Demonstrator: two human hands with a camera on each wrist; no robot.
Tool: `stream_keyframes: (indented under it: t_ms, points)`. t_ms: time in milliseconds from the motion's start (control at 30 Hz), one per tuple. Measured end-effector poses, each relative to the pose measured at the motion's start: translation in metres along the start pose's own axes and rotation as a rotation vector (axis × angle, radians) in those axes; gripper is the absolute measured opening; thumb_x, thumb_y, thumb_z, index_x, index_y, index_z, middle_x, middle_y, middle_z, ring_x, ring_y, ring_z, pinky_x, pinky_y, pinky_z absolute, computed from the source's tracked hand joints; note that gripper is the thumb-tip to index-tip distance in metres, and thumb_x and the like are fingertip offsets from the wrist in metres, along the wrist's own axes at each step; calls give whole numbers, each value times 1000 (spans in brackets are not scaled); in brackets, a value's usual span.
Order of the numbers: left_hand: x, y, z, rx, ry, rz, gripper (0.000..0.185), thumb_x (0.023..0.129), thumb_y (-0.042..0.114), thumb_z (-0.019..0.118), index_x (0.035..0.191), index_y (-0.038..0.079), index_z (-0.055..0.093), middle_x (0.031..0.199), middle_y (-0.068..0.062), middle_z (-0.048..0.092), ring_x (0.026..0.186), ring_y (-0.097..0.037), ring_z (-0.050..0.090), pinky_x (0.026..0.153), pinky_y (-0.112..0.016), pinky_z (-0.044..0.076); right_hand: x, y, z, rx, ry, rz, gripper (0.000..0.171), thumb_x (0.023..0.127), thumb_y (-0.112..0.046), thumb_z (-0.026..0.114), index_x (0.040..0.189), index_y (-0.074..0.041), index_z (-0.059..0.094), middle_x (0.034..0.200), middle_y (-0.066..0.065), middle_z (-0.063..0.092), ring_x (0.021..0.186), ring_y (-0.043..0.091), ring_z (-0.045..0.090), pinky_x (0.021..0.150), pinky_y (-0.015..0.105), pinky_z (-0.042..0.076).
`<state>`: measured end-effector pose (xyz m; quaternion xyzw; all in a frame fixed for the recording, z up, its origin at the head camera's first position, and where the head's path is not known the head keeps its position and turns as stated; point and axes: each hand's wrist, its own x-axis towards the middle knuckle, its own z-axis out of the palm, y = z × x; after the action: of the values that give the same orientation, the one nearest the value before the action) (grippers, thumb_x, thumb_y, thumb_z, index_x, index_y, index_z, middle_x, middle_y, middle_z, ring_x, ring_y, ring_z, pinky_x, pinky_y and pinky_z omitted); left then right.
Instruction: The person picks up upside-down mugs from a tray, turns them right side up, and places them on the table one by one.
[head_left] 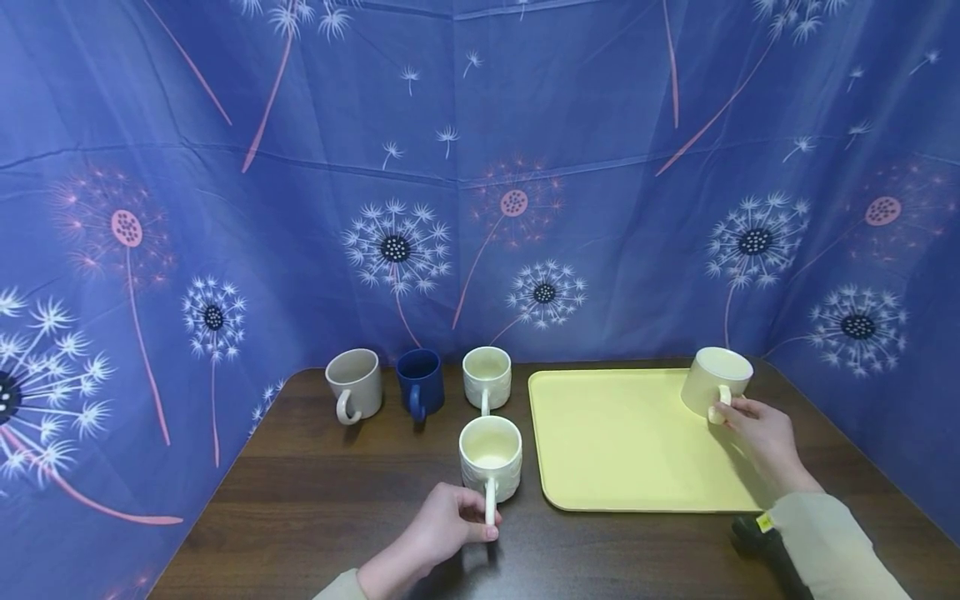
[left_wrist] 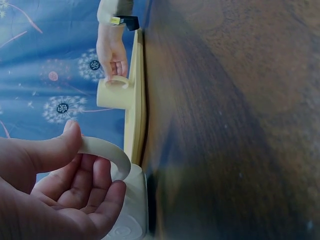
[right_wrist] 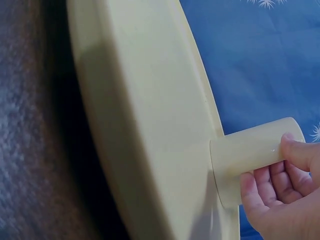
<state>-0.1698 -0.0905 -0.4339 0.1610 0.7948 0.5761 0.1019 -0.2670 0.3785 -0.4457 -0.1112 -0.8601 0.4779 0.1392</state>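
Observation:
A cream mug with a raised pattern [head_left: 491,454] stands on the table at front centre, its handle toward me. My left hand [head_left: 446,525] holds that handle, thumb on top and fingers curled beneath it, as the left wrist view also shows. On the back right corner of the yellow tray [head_left: 615,442] is a plain pale yellow mug [head_left: 708,379]. My right hand [head_left: 761,437] pinches its handle between thumb and fingers. In the right wrist view this mug [right_wrist: 250,152] has its base right at the tray's surface, and the fingers partly cover the handle.
Along the back of the table stand a grey mug [head_left: 355,375], a dark blue mug [head_left: 427,375] and a second cream mug [head_left: 486,379], just behind the one in my left hand. A blue dandelion-print cloth [head_left: 622,242] hangs behind the brown wooden table [head_left: 300,500].

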Motion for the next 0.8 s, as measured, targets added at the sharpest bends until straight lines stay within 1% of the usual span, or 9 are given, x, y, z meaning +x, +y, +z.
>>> stream_keyframes:
  t_ms: [167,300,433,567,700,800]
  points:
    - [0,-1,1,9,-3,2,12,71,0,77,82,-2,72,75,-9,70,72,-10,59,69,-20,43,0,1,2,-39,22,-34,51,94,-29,56,116,17,53,83,2,67,67,-7,54,59,13,48]
    - [-1,-1,1,39,-3,7,12,71,2,78,82,0,72,75,-6,71,74,-7,58,70,-20,42,1,1,3,-45,21,-54,48,95,-26,54,115,18,53,84,6,67,66,-6,54,59,13,47]
    - [-2,-3,2,62,-6,24,12,70,2,78,81,0,73,74,-5,71,72,-2,57,67,-19,42,0,0,3,-52,21,-67,47,96,-25,53,115,18,53,84,8,68,66,-6,54,60,15,48]
    - [-2,-4,4,84,-5,39,12,70,3,79,80,1,73,72,-3,71,69,0,56,64,-18,42,0,-3,2,-62,10,-74,48,96,-24,52,116,19,52,89,16,69,66,-6,55,60,16,49]
    - [-2,-4,4,103,-1,48,12,70,3,79,80,2,73,72,-2,71,69,1,55,65,-18,42,-1,-8,1,-84,0,-71,49,97,-25,50,117,19,51,95,23,67,66,-7,55,60,13,46]
    - [-2,-3,4,131,-1,59,12,70,5,79,80,3,74,72,0,71,69,1,55,64,-18,41,-1,-13,-1,-115,-3,-82,48,98,-24,49,117,20,50,96,26,66,67,-9,51,59,11,43]
